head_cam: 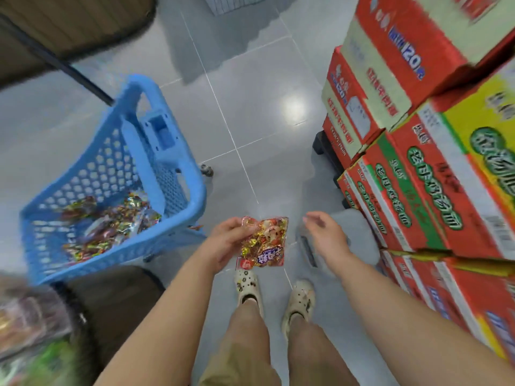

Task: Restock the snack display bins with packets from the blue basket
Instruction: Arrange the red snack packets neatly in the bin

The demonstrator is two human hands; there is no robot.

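Observation:
The blue basket (178, 174) stands on the floor at the left, with several shiny snack packets (111, 221) lying in its bottom. My left hand (227, 238) grips one red and gold snack packet (264, 242) by its left edge, above my feet. My right hand (324, 234) hovers just right of the packet, fingers relaxed and holding nothing. A display bin of packets (30, 327) shows blurred at the lower left corner.
Stacked red, green and yellow cartons (418, 168) form a wall along the right. A dark round bin (117, 299) sits below the basket. Grey tiled floor (250, 107) stretches ahead between basket and cartons.

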